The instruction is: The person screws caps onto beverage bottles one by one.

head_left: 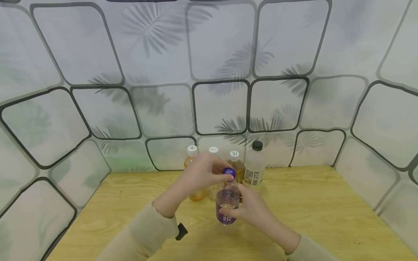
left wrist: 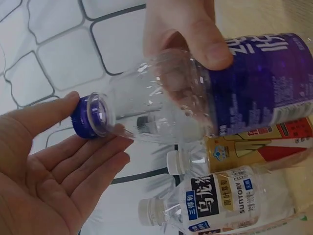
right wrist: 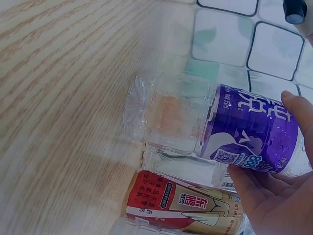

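A clear plastic bottle [head_left: 225,214] with a purple label stands roughly upright in front of me, its base at the tabletop. My right hand [head_left: 251,206] grips it around the label, thumb in front. At the top, my left hand [head_left: 203,173] pinches the purple cap [head_left: 229,173] between thumb and fingers. The left wrist view has the cap [left wrist: 84,120] sitting on the bottle's neck, thumb on one side and fingertips on the other. In the right wrist view the purple label [right wrist: 249,129] faces the camera, with the right hand [right wrist: 274,196] wrapped around its upper part.
Close behind stand several other bottles: one of orange drink [head_left: 197,195], a white-capped oolong tea bottle [left wrist: 220,203], one with a red and gold label [right wrist: 181,200], and a black-capped bottle [head_left: 254,163]. A patterned cloth [head_left: 222,105] hangs behind the wooden table [head_left: 310,210].
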